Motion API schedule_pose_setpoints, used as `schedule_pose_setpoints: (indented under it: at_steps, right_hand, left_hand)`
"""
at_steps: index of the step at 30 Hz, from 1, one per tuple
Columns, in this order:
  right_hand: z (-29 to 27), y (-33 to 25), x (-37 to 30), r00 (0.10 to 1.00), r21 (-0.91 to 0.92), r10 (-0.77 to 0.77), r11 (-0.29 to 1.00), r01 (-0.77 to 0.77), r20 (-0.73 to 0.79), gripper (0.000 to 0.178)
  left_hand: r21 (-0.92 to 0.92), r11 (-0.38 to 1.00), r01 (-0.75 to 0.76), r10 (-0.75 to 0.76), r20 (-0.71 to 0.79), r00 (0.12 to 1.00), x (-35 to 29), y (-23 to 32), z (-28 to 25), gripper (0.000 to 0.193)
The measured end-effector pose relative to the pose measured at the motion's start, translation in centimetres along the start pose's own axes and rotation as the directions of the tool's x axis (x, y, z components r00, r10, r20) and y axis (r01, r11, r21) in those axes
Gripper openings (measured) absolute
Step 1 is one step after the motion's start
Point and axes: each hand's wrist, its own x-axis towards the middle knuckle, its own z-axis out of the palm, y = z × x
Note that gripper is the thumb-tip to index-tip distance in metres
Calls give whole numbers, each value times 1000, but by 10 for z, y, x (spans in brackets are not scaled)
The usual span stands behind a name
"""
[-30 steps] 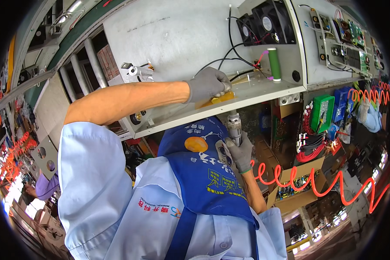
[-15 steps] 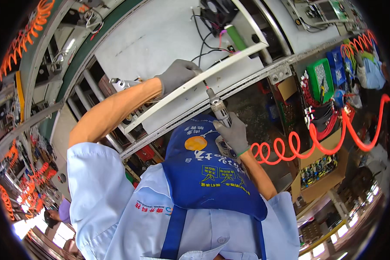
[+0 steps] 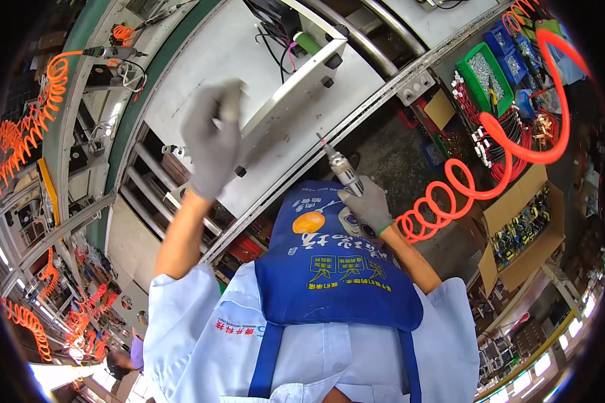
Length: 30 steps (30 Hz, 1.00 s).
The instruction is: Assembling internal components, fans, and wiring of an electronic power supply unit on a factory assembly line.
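Note:
My right hand (image 3: 368, 204), in a grey glove, is wrapped round a silver power screwdriver (image 3: 343, 172). Its thin bit points up and left, apart from the work. A white metal frame (image 3: 292, 88) with black feet (image 3: 327, 82) stands tilted on the pale worktop (image 3: 202, 60). My left hand (image 3: 212, 144), also gloved in grey, is at the frame's near left end. Motion smears its fingers, so their grip is unclear. Beside the frame's far end lie a green cylinder (image 3: 308, 43) and black cables (image 3: 270, 50).
A coiled orange hose (image 3: 457, 195) runs along the right. Beyond it are a green bin of small metal parts (image 3: 482, 77), blue bins (image 3: 501, 40) and bundled red wires (image 3: 501, 138). An open carton (image 3: 485, 221) of small components stands lower right. Metal rollers (image 3: 363, 33) flank the worktop.
My left hand has come off the frame's upper edge and swung left. The frame has shifted left and tipped, showing its black feet. The screwdriver bit no longer meets the frame.

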Motion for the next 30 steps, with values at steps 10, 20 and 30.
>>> schedule_pose_setpoints:
  at_steps: [10,20,30]
  right_hand:
    - [-39,24,-35,989,-35,131,990,-134,-71,40]
    - [-60,22,-48,999,13,25,1000,-25,-34,36]
    - [-58,23,-42,972,-84,-168,980,183,163,41]
  left_hand:
    - [343,939,-38,-116,417,901,-76,-191,220,15]
    - [-8,953,303,-288,288,913,-101,-177,230,19]
    - [-669,221,710,-438,582,685,-160,-110,159,20]
